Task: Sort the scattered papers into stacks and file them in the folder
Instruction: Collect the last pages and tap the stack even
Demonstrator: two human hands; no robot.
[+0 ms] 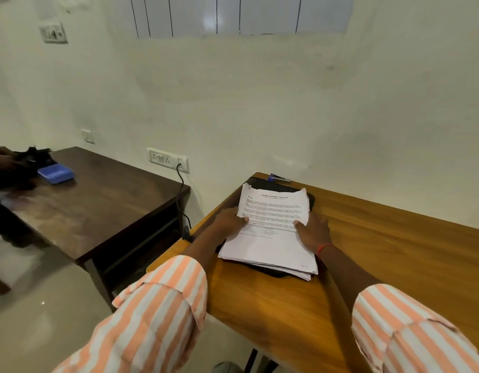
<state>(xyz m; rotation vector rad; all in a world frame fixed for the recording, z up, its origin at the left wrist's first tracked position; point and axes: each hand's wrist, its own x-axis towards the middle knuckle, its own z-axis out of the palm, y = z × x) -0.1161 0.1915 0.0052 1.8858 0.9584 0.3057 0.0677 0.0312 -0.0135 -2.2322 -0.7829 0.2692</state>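
Observation:
A thick stack of white printed papers [268, 246] lies on a black folder [276, 185] on the light wooden table [381, 238]. The folder's far edge and near edge show beyond the sheets. The top sheet is lifted at its far end and curls toward me. My left hand [229, 219] holds the stack's left edge, thumb on top of the top sheet. My right hand [312, 231] holds the right edge, thumb pressing the page, fingers down along the side. A red thread circles my right wrist.
A blue pen [278, 179] lies at the table's far edge behind the folder. To the left stands a dark wooden table [103, 200] with a blue box [55, 173] and another person's hands on a black object [31, 157]. A black cable [183, 189] hangs from the wall socket.

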